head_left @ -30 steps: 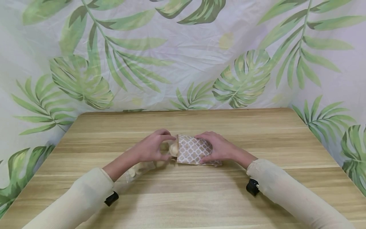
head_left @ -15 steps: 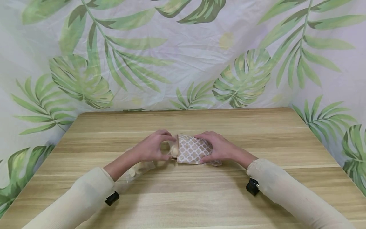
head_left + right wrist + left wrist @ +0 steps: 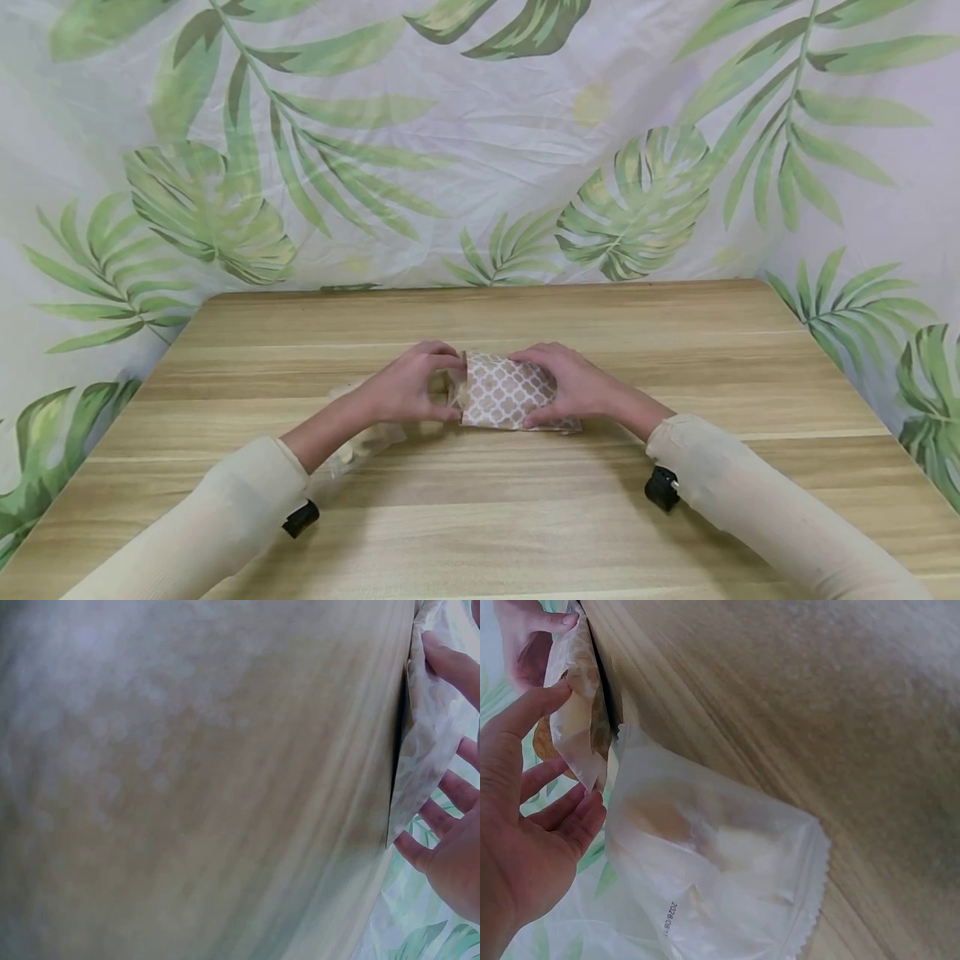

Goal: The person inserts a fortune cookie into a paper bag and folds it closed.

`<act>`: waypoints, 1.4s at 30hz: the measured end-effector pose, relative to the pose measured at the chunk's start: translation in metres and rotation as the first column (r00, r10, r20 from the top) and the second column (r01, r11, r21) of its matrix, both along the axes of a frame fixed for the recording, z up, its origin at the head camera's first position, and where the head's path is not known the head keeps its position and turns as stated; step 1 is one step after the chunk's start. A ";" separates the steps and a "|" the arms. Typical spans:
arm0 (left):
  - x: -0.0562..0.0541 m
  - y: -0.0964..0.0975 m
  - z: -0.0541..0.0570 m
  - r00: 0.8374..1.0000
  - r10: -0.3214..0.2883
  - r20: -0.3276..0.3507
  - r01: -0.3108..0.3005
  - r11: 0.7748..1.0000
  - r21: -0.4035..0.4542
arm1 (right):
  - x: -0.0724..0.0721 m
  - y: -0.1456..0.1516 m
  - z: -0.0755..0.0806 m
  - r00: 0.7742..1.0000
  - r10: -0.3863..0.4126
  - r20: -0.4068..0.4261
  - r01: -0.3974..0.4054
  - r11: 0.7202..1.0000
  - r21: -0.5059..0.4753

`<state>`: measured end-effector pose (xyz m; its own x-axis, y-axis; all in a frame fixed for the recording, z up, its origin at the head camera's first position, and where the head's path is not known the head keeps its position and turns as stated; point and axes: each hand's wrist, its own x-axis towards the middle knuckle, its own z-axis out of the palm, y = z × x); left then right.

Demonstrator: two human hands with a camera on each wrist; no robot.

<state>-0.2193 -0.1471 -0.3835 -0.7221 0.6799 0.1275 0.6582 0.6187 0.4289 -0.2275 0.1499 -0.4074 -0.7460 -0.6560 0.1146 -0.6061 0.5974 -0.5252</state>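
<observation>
A brown paper bag with a white lattice print lies mid-table, its mouth facing left. My right hand grips its right part between thumb and fingers. At the mouth is my left hand, thumb at one edge and curved fingers at the other. The left wrist view shows the thumb on the paper and a browned, bread-like piece at the opening, mostly hidden. Near my left forearm lies a clear sealed packet with pale and brownish contents and a printed date.
The wood-grain table extends around both hands. Behind it hangs a leaf-print cloth. A black wrist device sits under the right sleeve, another black device under the left.
My left hand has shifted slightly right, closer against the bag's mouth. Less of the pale piece shows outside the opening. The right hand and bag have hardly moved.
</observation>
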 end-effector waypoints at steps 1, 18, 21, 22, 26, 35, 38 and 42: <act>0.000 0.000 0.000 1.000 -0.004 -0.002 0.004 1.000 -0.001 | 0.000 0.000 0.000 1.000 -0.001 0.000 0.001 1.000 0.001; -0.001 -0.003 0.002 1.000 -0.007 -0.007 0.008 1.000 0.028 | -0.002 0.001 0.004 1.000 0.023 -0.020 -0.023 1.000 0.001; -0.002 0.001 0.001 1.000 -0.011 -0.019 0.012 0.999 0.048 | -0.001 0.001 0.004 1.000 0.023 -0.021 -0.023 1.000 -0.002; -0.002 0.002 0.001 1.000 -0.012 -0.019 0.013 0.998 0.055 | -0.001 0.001 0.004 1.000 0.022 -0.022 -0.022 1.000 -0.001; -0.003 0.005 -0.001 1.000 -0.002 -0.003 0.003 0.997 0.082 | -0.002 0.001 0.004 1.000 0.020 -0.013 -0.020 1.000 -0.004; -0.003 0.009 -0.008 0.997 0.062 0.049 -0.069 0.987 0.145 | -0.001 0.000 0.002 1.000 0.016 -0.003 -0.016 1.000 -0.001; -0.003 0.007 -0.009 0.995 0.068 0.068 -0.077 0.985 0.151 | -0.001 0.001 0.001 1.000 0.013 -0.004 -0.013 1.000 0.001; -0.003 0.004 -0.010 0.995 0.065 0.073 -0.076 0.984 0.159 | 0.000 0.001 0.001 1.000 0.013 -0.007 -0.013 1.000 0.000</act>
